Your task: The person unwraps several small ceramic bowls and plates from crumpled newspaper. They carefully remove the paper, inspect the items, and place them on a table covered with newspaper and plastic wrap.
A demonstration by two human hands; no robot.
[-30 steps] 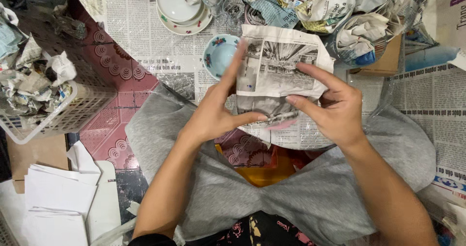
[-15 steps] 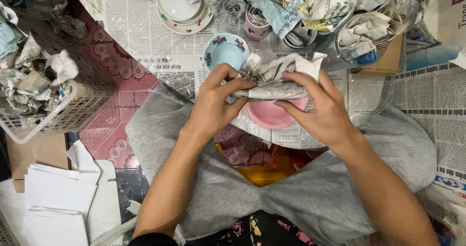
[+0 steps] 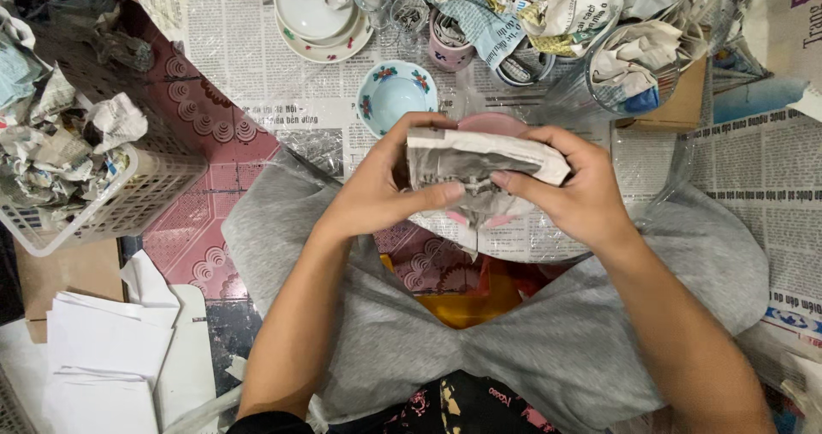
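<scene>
both hands, left hand (image 3: pixel 377 199) and right hand (image 3: pixel 569 190), grip the pink bowl (image 3: pixel 488 216) over the lap, newspaper sheet (image 3: pixel 479 156) folded mostly around it, rim peeking out. blue bowl (image 3: pixel 396 96) looks unwrapped.

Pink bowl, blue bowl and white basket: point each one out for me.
Pink bowl (image 3: pixel 488 124), head view, on the bare rim above the newspaper wrap.
Blue bowl (image 3: pixel 396 100), head view, on its inside bottom.
White basket (image 3: pixel 128 199), head view, on its slatted side wall.

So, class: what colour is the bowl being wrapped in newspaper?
Pink bowl, clearest in the head view.
</scene>
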